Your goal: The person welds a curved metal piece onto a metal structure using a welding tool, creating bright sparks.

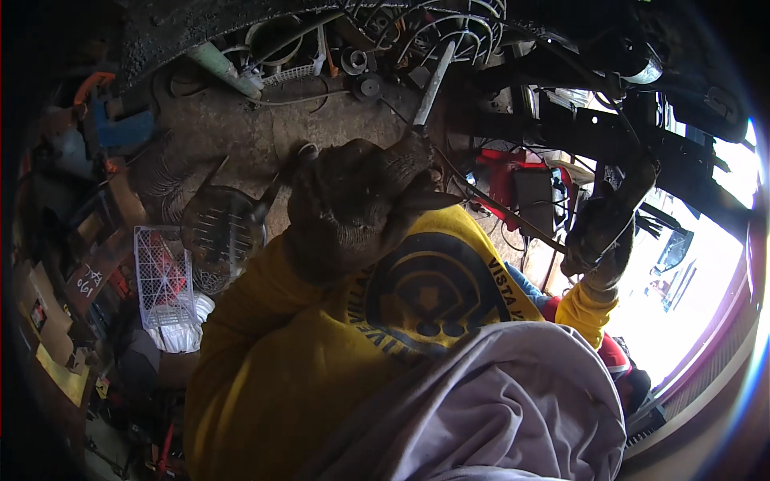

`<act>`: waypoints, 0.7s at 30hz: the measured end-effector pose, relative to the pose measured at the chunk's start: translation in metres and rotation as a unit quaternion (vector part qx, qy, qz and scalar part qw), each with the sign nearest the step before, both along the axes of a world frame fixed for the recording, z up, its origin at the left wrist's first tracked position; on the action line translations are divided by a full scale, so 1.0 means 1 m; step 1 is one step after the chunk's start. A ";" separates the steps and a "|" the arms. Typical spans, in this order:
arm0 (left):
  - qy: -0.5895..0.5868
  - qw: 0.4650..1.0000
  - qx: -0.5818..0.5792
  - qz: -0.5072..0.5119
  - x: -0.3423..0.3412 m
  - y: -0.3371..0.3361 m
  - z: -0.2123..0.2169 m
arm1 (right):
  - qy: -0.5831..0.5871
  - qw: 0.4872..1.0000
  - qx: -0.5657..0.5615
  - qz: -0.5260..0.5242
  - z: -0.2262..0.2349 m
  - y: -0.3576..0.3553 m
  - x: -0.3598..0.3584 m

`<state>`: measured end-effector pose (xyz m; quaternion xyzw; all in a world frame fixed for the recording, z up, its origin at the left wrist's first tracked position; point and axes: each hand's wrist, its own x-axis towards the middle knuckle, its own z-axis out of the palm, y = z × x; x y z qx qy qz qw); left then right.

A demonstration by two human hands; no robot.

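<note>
Metal bar (435, 84): straight, slim, pale grey; slants up from the gloved left hand (369, 184), apparently closed round its lower end. Gloved right hand (597, 232): backlit, grip not discernible.

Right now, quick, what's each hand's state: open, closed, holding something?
Left hand: closed around a silver metal bar.
Right hand: in shadow; whether it grips anything cannot be told.

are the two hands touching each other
No, the left hand and the right hand are apart, with a visible gap between them.
</note>
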<state>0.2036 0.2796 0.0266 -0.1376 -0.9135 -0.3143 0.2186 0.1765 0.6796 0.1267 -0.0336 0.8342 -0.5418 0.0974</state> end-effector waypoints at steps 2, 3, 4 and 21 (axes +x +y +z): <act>-0.022 1.000 -0.003 -0.009 0.000 -0.003 0.005 | 0.007 1.000 -0.003 0.004 0.001 -0.005 0.001; -0.030 0.999 0.004 -0.021 0.000 -0.005 0.007 | 0.009 1.000 0.006 -0.001 0.001 -0.006 0.001; -0.042 0.998 0.031 -0.035 -0.002 -0.006 0.009 | 0.011 0.999 0.033 -0.020 0.001 -0.007 0.001; -0.009 0.942 0.331 0.055 -0.037 -0.014 0.003 | 0.007 1.000 0.012 0.014 -0.011 0.006 -0.008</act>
